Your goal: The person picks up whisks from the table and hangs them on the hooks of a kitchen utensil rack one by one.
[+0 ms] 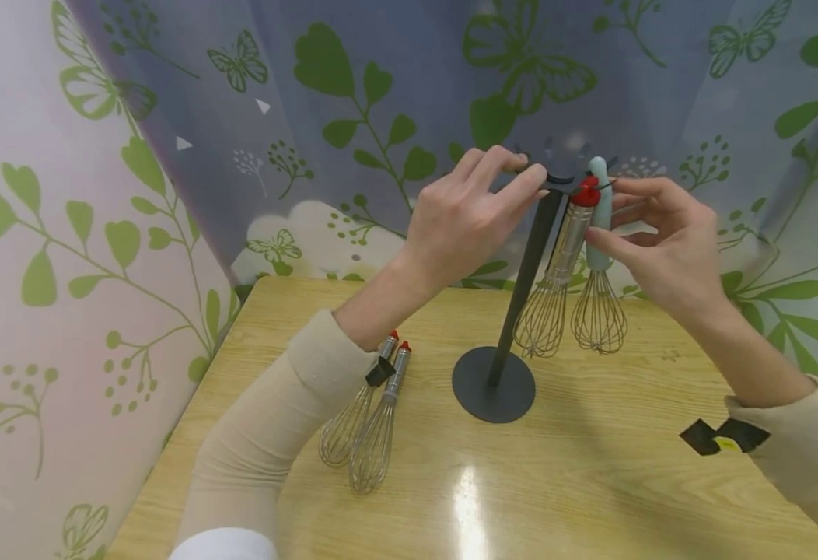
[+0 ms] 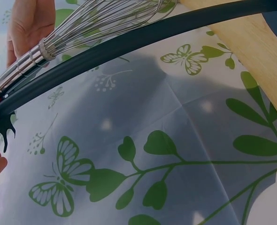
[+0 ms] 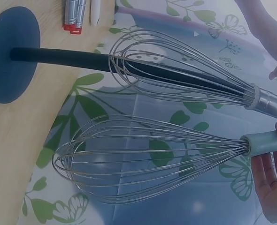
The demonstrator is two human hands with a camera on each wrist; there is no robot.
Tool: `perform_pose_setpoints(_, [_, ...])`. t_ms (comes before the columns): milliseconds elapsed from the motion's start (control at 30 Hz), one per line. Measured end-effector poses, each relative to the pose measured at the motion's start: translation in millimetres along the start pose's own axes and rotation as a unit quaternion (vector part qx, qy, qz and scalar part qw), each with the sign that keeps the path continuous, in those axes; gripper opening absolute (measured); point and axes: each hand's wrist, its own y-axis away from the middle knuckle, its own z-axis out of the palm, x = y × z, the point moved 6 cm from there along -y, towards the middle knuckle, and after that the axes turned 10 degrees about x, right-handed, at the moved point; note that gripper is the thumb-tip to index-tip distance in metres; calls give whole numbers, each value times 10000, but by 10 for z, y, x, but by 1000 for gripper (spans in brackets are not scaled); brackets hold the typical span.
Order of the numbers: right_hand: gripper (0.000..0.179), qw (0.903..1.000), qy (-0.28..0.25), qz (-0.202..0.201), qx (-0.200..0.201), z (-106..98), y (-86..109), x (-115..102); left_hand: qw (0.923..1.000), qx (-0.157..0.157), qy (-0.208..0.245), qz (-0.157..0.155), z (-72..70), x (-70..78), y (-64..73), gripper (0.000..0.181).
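Observation:
A black stand (image 1: pixel 526 284) with prongs at its top and a round base rises from the table. My left hand (image 1: pixel 459 214) grips the stand's top, fingers curled over the prongs. Among those prongs hangs a whisk (image 1: pixel 568 245) with a silver handle and a red end, its wires pointing down. My right hand (image 1: pixel 678 241) pinches the mint-green handle of a second whisk (image 1: pixel 599 260), upright just right of the silver one. Its wire loops (image 3: pixel 143 159) stand apart from the silver whisk's loops in the right wrist view.
Two silver whisks (image 1: pixel 396 373) with red ends lie on the wooden table (image 1: pixel 591 482), left of the stand's base (image 1: pixel 493 400). Partly beneath my left sleeve in the head view is one of them. A patterned curtain (image 1: pixel 381 101) hangs close behind the table.

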Motion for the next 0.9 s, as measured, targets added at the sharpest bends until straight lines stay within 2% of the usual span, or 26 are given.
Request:
perform_pose_setpoints(533, [46, 9947, -943, 379, 165, 91, 26, 58, 9999, -67, 91, -58, 10, -31, 3, 27])
perform_pose_setpoints(700, [48, 9937, -1040, 291, 296, 112, 37, 59, 9999, -51, 98, -62, 14, -38, 3, 27])
perform_pose_setpoints(900, [49, 9898, -1391, 179, 265, 136, 49, 88, 9999, -48, 71, -61, 15, -43, 2, 27])
